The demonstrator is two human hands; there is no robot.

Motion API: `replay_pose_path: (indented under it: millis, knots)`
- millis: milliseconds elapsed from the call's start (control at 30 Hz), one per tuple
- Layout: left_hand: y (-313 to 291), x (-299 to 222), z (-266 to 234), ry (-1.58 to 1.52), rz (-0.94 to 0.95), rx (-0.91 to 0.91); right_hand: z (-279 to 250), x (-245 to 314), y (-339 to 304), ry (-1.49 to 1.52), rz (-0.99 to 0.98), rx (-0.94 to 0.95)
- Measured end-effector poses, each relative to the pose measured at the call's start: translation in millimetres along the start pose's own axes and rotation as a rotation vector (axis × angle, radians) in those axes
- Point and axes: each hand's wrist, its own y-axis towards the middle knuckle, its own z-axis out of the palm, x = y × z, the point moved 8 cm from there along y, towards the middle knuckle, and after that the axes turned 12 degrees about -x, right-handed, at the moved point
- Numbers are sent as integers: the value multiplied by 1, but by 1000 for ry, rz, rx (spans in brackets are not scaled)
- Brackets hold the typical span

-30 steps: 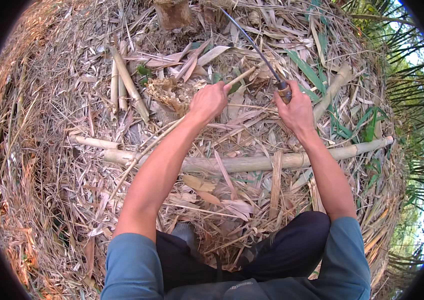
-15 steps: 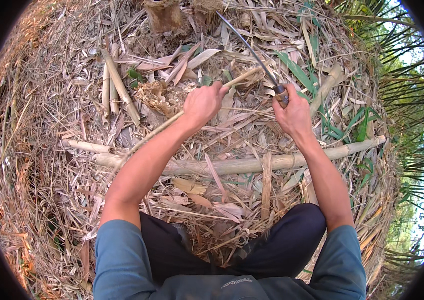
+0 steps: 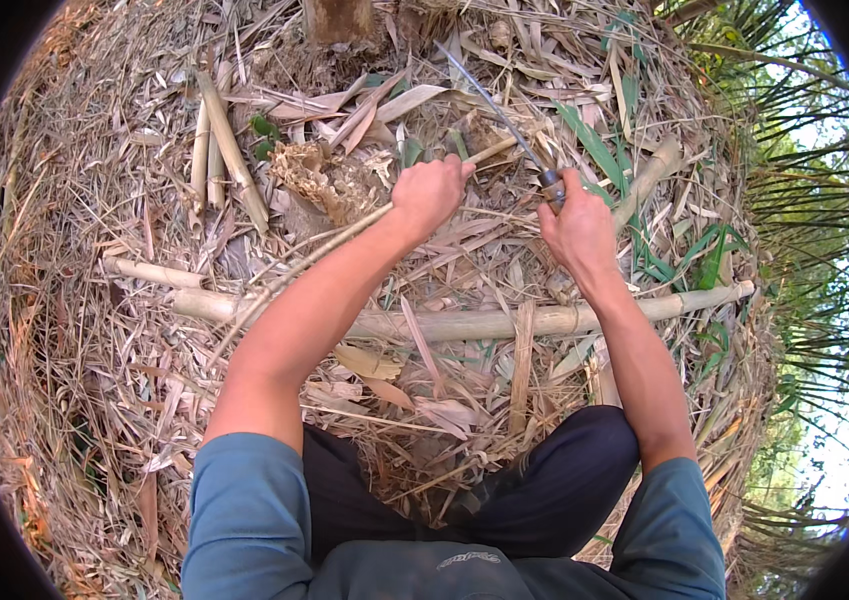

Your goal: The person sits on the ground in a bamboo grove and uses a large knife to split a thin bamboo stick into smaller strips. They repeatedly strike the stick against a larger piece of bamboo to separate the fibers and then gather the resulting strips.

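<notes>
My left hand [image 3: 431,195] is closed around a thin, pale bamboo stick [image 3: 359,228]. It runs from beside my left forearm up to the right, its far end sticking out a little past my fingers. In my right hand [image 3: 582,230] is the short handle of a machete [image 3: 489,103]. Its narrow-looking blade slants up and to the left, passing close to the stick's far end; whether they touch I cannot tell. A crumbly brown chunk of rotten wood [image 3: 324,185] lies left of my left hand.
A long bamboo pole [image 3: 444,325] lies crosswise beneath my forearms. Several short bamboo pieces [image 3: 232,150] lie at the far left, with another piece [image 3: 156,273] nearer. A cut stump [image 3: 339,20] stands at the top. Dry leaves cover the ground; green fronds [image 3: 814,180] rise on the right.
My left hand has shifted right and now sits nearer the stick's far end. The machete handle has moved slightly left and up with my right hand. The whole view has shifted a little.
</notes>
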Motion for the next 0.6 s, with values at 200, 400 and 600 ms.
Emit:
replay_pose_path:
  millis: [200,400,600]
  knots:
    - [1,-13,5,13,54,-39,18,-36,3,-141,56,57]
    - [-4,-7,0,29,102,-147,10,-17,-4,-57,128,88]
    - [-15,-26,-28,59,188,-203,6,-26,-8,-19,96,-11]
